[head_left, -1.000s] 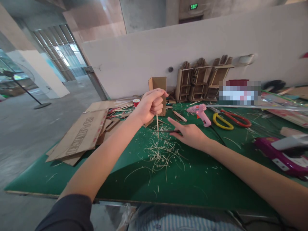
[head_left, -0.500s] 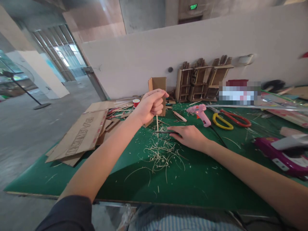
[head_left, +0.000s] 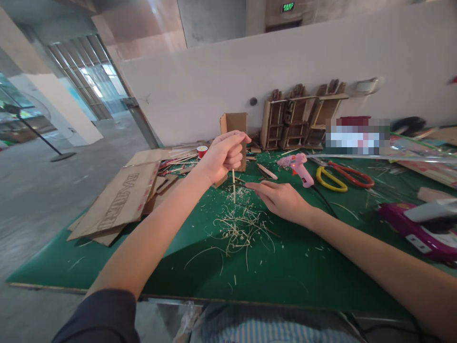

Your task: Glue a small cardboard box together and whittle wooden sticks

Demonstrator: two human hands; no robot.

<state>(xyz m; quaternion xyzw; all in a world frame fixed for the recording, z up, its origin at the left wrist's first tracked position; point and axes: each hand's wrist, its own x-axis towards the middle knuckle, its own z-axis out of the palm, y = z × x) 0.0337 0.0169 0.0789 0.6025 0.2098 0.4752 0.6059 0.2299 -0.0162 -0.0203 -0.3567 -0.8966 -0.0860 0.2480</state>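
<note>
My left hand point(head_left: 228, 153) is closed in a fist around a thin pale wooden stick point(head_left: 234, 190), which points down from beneath the fingers. My right hand point(head_left: 282, 197) is closed on a thin dark blade-like tool point(head_left: 240, 185), mostly hidden by the fingers. The tool's tip lies across the stick, a little below the left fist; whether the two touch I cannot tell. Beneath both hands, curled wood shavings point(head_left: 239, 226) are heaped on the green tabletop point(head_left: 171, 271).
Flattened cardboard point(head_left: 121, 190) lies at the left. A pink glue gun point(head_left: 300, 169), yellow-and-red-handled scissors point(head_left: 332, 178) and a purple device point(head_left: 410, 231) are on the right. Cardboard structures point(head_left: 296, 121) lean by the wall, near a red spool point(head_left: 202, 152).
My right hand has moved slightly up the stick with the dark tool, toward my left fist. The left hand holds the stick in nearly the same place.
</note>
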